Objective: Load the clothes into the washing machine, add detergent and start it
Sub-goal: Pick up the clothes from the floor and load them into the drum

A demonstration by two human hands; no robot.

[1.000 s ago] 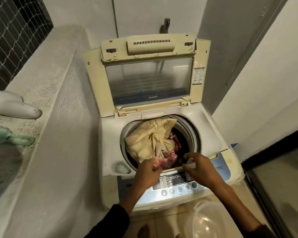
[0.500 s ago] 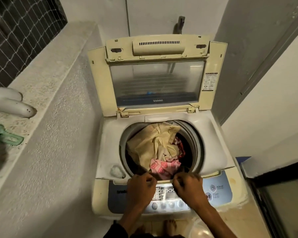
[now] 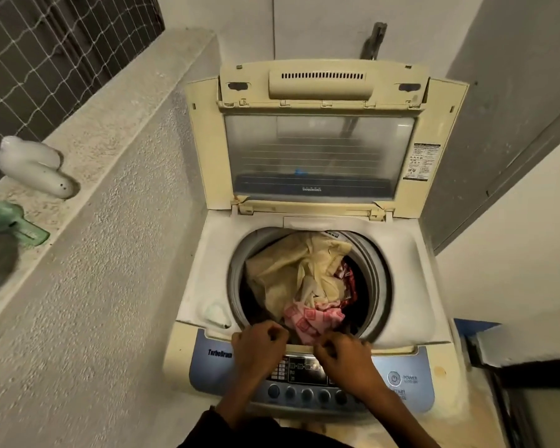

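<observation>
At the near rim of the drum opening, both hands are held side by side, knuckles up, over the top edge of the control panel (image 3: 307, 376). The left hand (image 3: 259, 345) is seen with fingers curled in; whether anything is pinched in it cannot be told. The right hand (image 3: 343, 355) is likewise curled, its fingertips (image 3: 324, 342) lying against the pink patterned cloth (image 3: 311, 320), though a firm grip cannot be confirmed. Both forearms are extended forward from the bottom of the view, the left in a dark sleeve (image 3: 227, 430). Just beyond the hands, the clothes (image 3: 291, 273) are piled inside the washing machine (image 3: 207, 279), a cream garment uppermost. Farther beyond, the lid (image 3: 317, 150) is stood open. Well to the left of the left hand, a white bottle (image 3: 36, 168) and a green scoop (image 3: 17, 223) are lying on a concrete ledge (image 3: 110, 130).
</observation>
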